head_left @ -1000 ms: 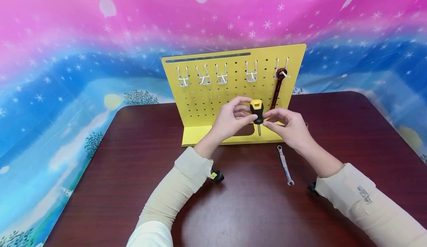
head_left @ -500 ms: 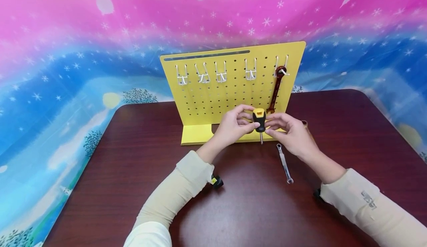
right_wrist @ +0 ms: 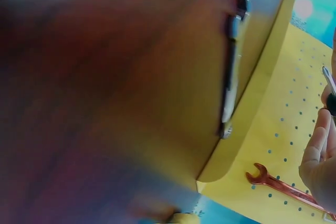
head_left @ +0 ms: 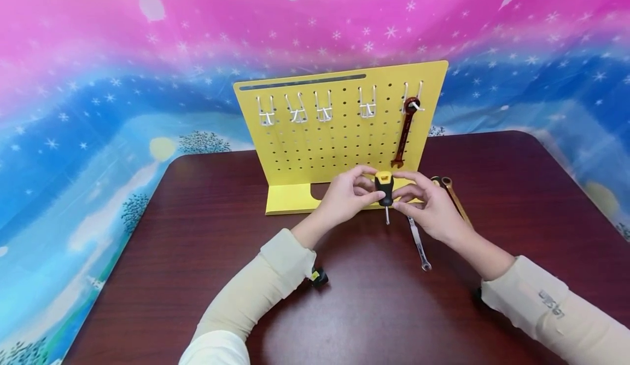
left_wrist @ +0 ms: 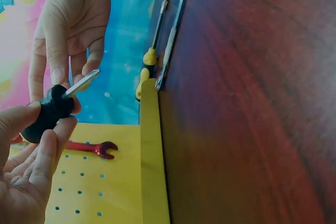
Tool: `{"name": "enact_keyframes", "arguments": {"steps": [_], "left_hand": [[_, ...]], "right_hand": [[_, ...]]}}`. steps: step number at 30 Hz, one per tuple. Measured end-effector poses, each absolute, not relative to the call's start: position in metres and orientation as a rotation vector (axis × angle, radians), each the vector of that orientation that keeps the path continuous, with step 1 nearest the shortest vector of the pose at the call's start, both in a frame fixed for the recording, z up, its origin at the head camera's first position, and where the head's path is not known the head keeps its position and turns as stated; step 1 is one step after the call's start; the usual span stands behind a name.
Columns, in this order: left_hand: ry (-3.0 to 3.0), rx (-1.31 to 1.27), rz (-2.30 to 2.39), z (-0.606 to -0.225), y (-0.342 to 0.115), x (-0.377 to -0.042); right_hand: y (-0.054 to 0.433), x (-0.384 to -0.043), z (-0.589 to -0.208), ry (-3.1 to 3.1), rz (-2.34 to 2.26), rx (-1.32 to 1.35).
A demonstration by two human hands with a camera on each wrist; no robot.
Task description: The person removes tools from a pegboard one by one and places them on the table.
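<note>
A stubby screwdriver (head_left: 384,189) with a black and yellow handle is held upright in the air, its short metal shaft pointing down. My left hand (head_left: 343,200) pinches the handle from the left, the thumb across its front. From the other side my right hand (head_left: 435,212) holds the same handle between thumb and fingertips. In the left wrist view, the shaft (left_wrist: 83,82) stands out between both hands. Behind them is a yellow pegboard (head_left: 290,160), where a red wrench (head_left: 404,135) hangs from the rightmost hook.
White hooks (head_left: 324,108) line the pegboard's upper part. A silver wrench (head_left: 419,245) lies on the dark table (head_left: 206,244) below my right hand. Right of that hand lies a gold wrench (head_left: 456,201). A longer yellow-and-black screwdriver (left_wrist: 150,61) shows in the left wrist view.
Both hands have come down and slightly right, toward me, with the screwdriver between them. More of the red wrench and the gold wrench shows now.
</note>
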State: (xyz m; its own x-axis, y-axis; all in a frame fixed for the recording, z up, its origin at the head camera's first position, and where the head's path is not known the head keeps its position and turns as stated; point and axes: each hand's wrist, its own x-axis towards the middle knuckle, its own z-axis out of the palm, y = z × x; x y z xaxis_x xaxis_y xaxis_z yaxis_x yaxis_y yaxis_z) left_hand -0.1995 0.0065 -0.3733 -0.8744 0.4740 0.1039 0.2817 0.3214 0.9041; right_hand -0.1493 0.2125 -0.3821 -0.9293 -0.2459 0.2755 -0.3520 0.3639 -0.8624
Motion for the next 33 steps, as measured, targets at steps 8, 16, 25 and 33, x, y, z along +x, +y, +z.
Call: {"name": "enact_keyframes", "arguments": {"steps": [8,16,25,33], "left_hand": [[2.452,0.707,1.468,-0.378,0.009,-0.196],[2.428,0.598,1.406,-0.397,0.009,-0.186],[2.396,0.619,1.317,-0.399,0.016,-0.186],[2.393,0.626,1.186,-0.400,0.017,-0.190]], "right_hand": [[0.215,-0.147,-0.390,-2.545,1.637,0.552],[0.217,-0.133,-0.405,-2.690,1.624,0.509],[0.222,-0.127,-0.405,-2.794,1.554,0.513],[0.225,-0.131,-0.408,-2.851,1.493,0.576]]}}
